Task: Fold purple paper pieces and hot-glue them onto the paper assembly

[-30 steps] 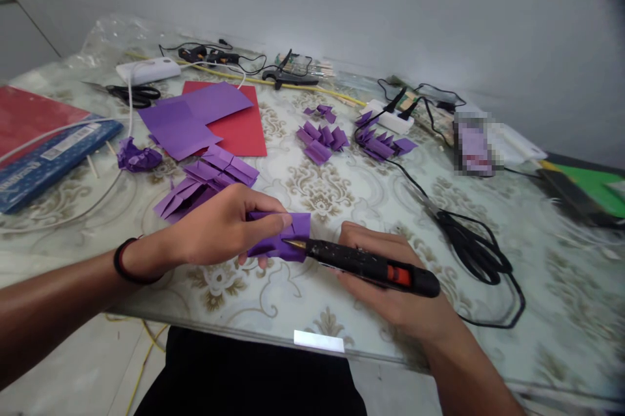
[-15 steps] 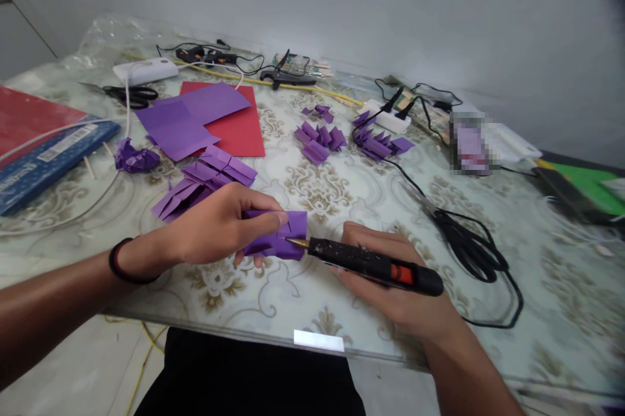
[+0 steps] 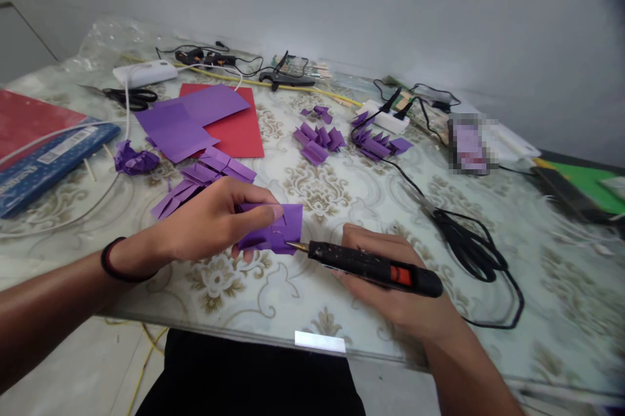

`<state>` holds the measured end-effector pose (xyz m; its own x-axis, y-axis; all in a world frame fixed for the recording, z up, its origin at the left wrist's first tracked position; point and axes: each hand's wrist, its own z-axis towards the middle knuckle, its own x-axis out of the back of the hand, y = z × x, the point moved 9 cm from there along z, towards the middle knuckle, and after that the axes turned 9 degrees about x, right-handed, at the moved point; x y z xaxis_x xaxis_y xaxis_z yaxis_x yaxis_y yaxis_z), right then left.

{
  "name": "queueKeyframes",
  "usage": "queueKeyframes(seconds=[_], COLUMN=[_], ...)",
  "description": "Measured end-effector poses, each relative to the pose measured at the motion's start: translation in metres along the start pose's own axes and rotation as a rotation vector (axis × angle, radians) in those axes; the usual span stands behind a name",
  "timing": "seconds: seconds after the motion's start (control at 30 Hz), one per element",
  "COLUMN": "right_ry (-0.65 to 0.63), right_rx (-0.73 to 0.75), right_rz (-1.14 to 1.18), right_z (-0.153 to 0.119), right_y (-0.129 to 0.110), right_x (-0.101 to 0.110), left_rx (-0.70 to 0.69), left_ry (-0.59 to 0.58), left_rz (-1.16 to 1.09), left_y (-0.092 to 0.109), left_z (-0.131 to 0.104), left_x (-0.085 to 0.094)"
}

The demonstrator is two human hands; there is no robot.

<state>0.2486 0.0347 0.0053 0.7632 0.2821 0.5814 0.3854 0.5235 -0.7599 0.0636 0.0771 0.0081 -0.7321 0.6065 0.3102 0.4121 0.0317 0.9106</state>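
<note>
My left hand (image 3: pixel 224 221) pinches a folded piece of purple paper (image 3: pixel 288 224) between the thumb on top and fingers beneath, a little above the table. A thin glossy line, like glue, shows on the paper. My right hand (image 3: pixel 385 273) is wrapped round a black glue gun (image 3: pixel 361 261) with an orange part on its body. The gun's metal nozzle points left, at the lower right edge of the paper; whether it touches cannot be made out. Just behind my left hand lies a pile of folded purple paper pieces (image 3: pixel 212 168).
Purple sheets (image 3: pixel 180 133) overlap a red sheet (image 3: pixel 251 129). Folded purple clusters (image 3: pixel 319 139) lie mid-table, near a white power strip (image 3: pixel 383 118). Black-handled scissors (image 3: pixel 469 243) and a cord lie at right. Crumpled purple paper (image 3: pixel 134 159) and a blue pack (image 3: pixel 53 162) are left.
My left hand has moved slightly left and up with the purple paper, so the nozzle now sits nearer the paper's lower edge. The glue gun has hardly moved. A glossy line shows more clearly.
</note>
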Motion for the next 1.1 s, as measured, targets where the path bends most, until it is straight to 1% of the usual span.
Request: queueKeyframes(seconds=[0.17, 0.37, 0.53, 0.67, 0.77, 0.93, 1.1], right_ry=[0.002, 0.006, -0.025, -0.036, -0.052, -0.074, -0.085], right_rx=[0.0, -0.006, -0.017, -0.026, -0.036, -0.047, -0.056], right_rz=[-0.006, 0.0, 0.004, 0.0, 0.008, 0.035, 0.047], right_z=[0.0, -0.001, -0.002, -0.001, -0.001, -0.002, -0.002], right_y=[-0.001, 0.002, 0.004, 0.004, 0.004, 0.007, 0.008], right_x=[0.0, 0.001, -0.001, -0.001, -0.002, -0.005, -0.007], left_rx=[-0.029, -0.048, -0.068, -0.085, -0.078, -0.114, -0.122], left_ry=[0.038, 0.051, 0.03, 0.059, 0.059, 0.075, 0.086], left_rz=[0.015, 0.008, 0.007, 0.038, 0.043, 0.042, 0.053], left_y=[0.002, 0.004, 0.008, 0.01, 0.009, 0.011, 0.011], left_z=[0.0, 0.0, -0.002, -0.002, -0.002, -0.002, -0.001], left_x=[0.005, 0.007, 0.004, 0.006, 0.006, 0.008, 0.008])
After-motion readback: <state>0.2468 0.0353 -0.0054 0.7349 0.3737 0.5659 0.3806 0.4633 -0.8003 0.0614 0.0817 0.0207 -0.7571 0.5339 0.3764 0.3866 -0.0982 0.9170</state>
